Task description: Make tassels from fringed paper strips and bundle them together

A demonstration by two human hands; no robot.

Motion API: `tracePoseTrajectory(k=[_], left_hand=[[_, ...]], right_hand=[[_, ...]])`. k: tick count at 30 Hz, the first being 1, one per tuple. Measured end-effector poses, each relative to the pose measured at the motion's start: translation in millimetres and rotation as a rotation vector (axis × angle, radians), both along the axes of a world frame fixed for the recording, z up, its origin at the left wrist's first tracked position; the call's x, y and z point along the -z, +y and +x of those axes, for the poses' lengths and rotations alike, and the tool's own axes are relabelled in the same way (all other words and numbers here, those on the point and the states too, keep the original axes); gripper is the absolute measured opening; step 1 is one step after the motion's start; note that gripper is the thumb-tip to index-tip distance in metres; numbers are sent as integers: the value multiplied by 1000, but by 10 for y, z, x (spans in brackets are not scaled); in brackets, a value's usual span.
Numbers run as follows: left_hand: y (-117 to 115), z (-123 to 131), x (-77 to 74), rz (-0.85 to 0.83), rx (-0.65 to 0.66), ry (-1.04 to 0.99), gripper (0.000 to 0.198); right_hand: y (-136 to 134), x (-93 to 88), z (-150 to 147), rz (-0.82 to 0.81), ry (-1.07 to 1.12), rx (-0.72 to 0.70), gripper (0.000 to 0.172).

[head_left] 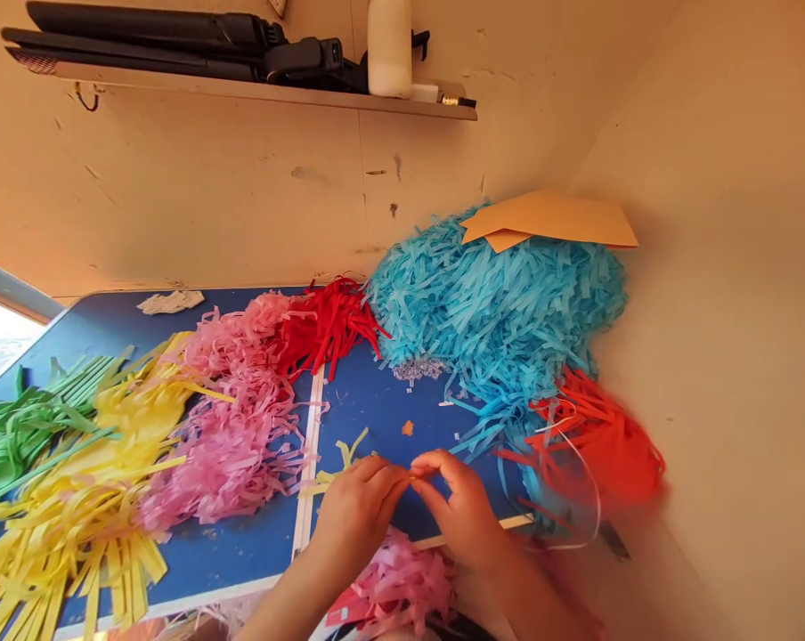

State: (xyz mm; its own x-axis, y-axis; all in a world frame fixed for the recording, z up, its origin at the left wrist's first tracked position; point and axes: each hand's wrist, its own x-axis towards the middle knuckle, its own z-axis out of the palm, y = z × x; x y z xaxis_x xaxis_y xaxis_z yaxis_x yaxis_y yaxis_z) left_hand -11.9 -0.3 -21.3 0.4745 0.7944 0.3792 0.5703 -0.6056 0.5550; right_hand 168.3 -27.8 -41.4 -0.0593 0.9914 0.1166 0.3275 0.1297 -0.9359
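My left hand (362, 500) and my right hand (461, 509) meet above the front of the blue table (389, 401), both closed in a pinch with fingertips almost touching. A small bit of yellow paper shows between the fingertips. Pale yellow paper strips (346, 452) stick out beyond the left hand, which hides the rest of them. Below the hands, close to my body, lies a bunch of pink fringed paper (406, 574). A small orange scrap (408, 428) rests on the table just past the fingers.
Left are heaps of green (15, 436), yellow (135, 405) and pink (235, 445) fringed paper. Red fringe (332, 325) and a large blue pile (502, 303) topped by orange card (556, 218) stand behind. Red-orange fringe (609, 445) is right. A shelf (242, 89) hangs above.
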Motion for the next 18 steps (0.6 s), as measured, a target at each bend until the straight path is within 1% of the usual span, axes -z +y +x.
tracePoseTrajectory(k=[5, 8, 10, 12, 14, 16, 18], left_hand=[[18, -56, -44, -248, 32, -103, 18], [10, -61, -57, -326, 103, -165, 15], [1, -61, -63, -354, 114, -175, 14], [-5, -69, -72, -362, 84, -153, 14], [-2, -84, -82, -339, 51, -111, 14], [6, -98, -87, -315, 43, -85, 11], [13, -106, -81, -302, 62, -105, 17]], right_hand=[[-11, -62, 34, -22, -9, -126, 23], [-14, -86, 55, -12, -7, -172, 17], [-18, -88, 68, -46, 12, -169, 12], [-23, -81, 78, -60, -5, -149, 10], [-29, -70, 80, -40, -46, -123, 11], [-35, -68, 71, -12, -82, -111, 11], [-36, -82, 59, 13, -106, -110, 11]])
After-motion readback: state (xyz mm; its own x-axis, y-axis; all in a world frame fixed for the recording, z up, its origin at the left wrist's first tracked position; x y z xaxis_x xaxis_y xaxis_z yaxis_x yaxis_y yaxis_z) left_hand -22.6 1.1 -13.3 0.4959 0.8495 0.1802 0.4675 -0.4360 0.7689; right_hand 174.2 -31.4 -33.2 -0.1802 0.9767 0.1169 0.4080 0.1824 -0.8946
